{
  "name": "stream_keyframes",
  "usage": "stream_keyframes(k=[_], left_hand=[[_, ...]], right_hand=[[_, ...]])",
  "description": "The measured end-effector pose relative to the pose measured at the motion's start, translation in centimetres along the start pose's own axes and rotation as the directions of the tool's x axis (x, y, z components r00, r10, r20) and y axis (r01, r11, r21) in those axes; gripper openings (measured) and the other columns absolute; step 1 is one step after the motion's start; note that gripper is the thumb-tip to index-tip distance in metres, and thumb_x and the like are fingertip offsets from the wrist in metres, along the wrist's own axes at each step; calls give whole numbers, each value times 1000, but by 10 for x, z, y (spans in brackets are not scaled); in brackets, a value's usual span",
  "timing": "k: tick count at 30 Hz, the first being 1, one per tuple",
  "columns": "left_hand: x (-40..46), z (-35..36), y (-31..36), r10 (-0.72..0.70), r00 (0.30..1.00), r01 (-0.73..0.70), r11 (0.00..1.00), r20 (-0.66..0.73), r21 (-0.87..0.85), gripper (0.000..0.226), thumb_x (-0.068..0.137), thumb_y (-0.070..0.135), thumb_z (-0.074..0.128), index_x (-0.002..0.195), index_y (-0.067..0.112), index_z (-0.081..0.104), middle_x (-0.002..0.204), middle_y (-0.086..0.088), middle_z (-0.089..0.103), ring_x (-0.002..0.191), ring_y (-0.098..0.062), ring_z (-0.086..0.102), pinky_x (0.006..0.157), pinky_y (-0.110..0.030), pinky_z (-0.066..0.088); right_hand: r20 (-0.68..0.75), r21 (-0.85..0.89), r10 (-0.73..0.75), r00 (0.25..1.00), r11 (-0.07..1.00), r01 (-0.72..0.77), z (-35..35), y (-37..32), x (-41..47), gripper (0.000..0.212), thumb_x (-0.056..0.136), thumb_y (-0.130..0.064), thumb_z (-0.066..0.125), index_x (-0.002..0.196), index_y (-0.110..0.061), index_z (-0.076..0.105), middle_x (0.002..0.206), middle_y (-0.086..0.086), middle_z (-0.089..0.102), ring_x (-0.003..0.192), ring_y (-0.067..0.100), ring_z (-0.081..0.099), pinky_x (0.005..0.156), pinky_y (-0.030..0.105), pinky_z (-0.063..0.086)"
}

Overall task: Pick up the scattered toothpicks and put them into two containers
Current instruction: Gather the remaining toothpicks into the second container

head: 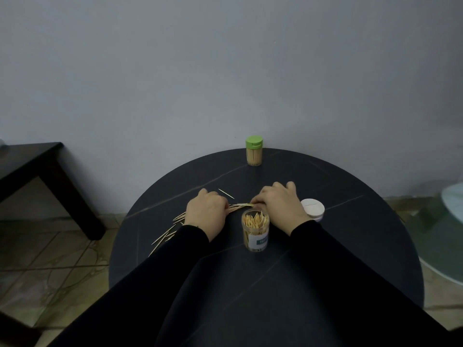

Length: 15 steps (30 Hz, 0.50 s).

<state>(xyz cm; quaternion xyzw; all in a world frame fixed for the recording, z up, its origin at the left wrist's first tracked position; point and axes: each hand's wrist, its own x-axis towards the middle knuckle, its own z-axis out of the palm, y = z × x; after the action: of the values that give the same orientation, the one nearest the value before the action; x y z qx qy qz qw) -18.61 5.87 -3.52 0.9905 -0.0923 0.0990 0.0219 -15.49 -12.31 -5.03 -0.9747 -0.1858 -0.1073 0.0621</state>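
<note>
A round dark table (350,246) carries scattered toothpicks (166,234), most of them at my left wrist, and one lone toothpick (226,193) lying farther back. My left hand (206,212) and my right hand (278,204) rest knuckles-up side by side, and their fingertips pinch a small bundle of toothpicks (241,204) held level between them. Just in front of that bundle stands an open clear container (255,231), upright and full of toothpicks. A second container with a green lid (254,151) stands closed at the far edge.
A white lid (313,208) lies to the right of my right hand. A dark low table (37,171) stands at the left, over a tiled floor. A pale round object (451,221) sits at the right edge. A grey wall rises behind.
</note>
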Motion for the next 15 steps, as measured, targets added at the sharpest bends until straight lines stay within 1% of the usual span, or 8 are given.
stream_keyframes(k=[4, 8, 15], left_hand=[[1, -4, 2, -15, 1000, 14, 1000, -19, -9, 23, 97, 37, 50, 108, 25, 67, 110, 2, 58, 107, -18, 48, 81, -31, 46], [2, -5, 2, -41, 999, 40, 999, -16, -34, 18, 95, 35, 54, 103, 26, 67, 110, 4, 60, 107, -17, 49, 83, -31, 47], [0, -7, -1, -90, 996, 87, 988, -19, -125, 10, 89, 37, 64, 93, 28, 67, 100, 9, 60, 102, -13, 51, 81, -31, 49]], right_hand=[[-23, -9, 15, 1000, 1000, -16, 0, -2, -4, 24, 99, -38, 45, 114, -33, 63, 118, -8, 59, 109, 16, 47, 93, 39, 27], [-30, 22, 47, 998, 999, -47, 0, 0, -6, 22, 98, -40, 45, 110, -31, 62, 115, -9, 59, 108, 14, 48, 95, 38, 27], [-66, 85, 71, 995, 994, -65, -3, 0, -10, 19, 96, -40, 49, 106, -33, 64, 109, -12, 61, 104, 13, 48, 95, 38, 26]])
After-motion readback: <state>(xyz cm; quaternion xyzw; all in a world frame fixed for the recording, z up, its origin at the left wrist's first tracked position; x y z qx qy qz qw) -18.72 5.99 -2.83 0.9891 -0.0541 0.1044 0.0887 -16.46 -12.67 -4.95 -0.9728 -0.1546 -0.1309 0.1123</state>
